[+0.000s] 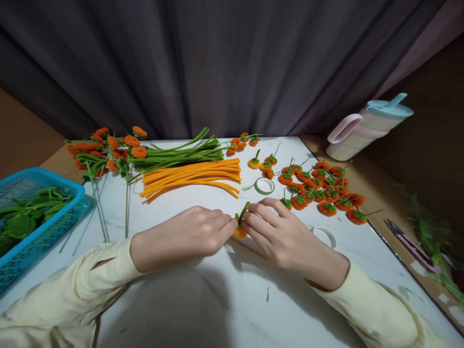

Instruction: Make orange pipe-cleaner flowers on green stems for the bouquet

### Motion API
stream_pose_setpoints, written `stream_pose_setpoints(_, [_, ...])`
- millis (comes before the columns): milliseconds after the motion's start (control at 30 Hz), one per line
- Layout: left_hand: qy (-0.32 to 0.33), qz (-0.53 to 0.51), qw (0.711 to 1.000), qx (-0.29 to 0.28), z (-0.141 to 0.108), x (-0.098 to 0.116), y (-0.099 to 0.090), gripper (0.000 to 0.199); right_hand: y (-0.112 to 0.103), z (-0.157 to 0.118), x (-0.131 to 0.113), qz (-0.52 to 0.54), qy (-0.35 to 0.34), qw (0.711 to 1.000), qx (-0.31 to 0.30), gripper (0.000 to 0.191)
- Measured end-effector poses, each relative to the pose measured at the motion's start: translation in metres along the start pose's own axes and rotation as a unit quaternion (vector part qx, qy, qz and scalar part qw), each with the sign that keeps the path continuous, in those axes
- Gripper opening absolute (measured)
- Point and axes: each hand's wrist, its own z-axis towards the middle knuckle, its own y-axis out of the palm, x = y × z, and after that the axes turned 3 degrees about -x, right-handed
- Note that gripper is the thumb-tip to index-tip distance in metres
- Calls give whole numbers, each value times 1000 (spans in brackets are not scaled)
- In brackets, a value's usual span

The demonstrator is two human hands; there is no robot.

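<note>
A small yellow-orange flower (240, 232) with a green stem end sticking up is held between my two hands above the white board. My left hand (192, 233) pinches it from the left, fingers closed. From the right, my right hand (279, 232) grips the flower and its green part with bent fingers. Beyond them lie a bundle of orange fuzzy stems (192, 176) and a bundle of green fuzzy stems (181, 153). A roll of green tape (264, 185) rests just past my right hand, and a white ring (325, 237) is partly hidden behind my right wrist.
Many orange flowers (327, 208) lie at the right, and stemmed ones (139, 152) at the back left. A blue basket (47, 229) of green leaves stands left. Pink-handled scissors (413, 246) and a tumbler (362, 137) are at the right, with a curtain (224, 67) behind.
</note>
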Motion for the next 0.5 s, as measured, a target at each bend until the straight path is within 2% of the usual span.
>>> stream_pose_setpoints(233, [4, 25, 998, -63, 1, 8, 1, 15, 3, 3, -4, 14, -15, 1000, -4, 35])
stream_pose_setpoints(333, [-3, 35, 997, -65, 1, 12, 4, 16, 3, 3, -5, 20, -20, 1000, 1, 37])
stream_pose_setpoints(500, [9, 70, 997, -38, 2, 15, 11, 17, 4, 4, -5, 20, -19, 1000, 9, 34])
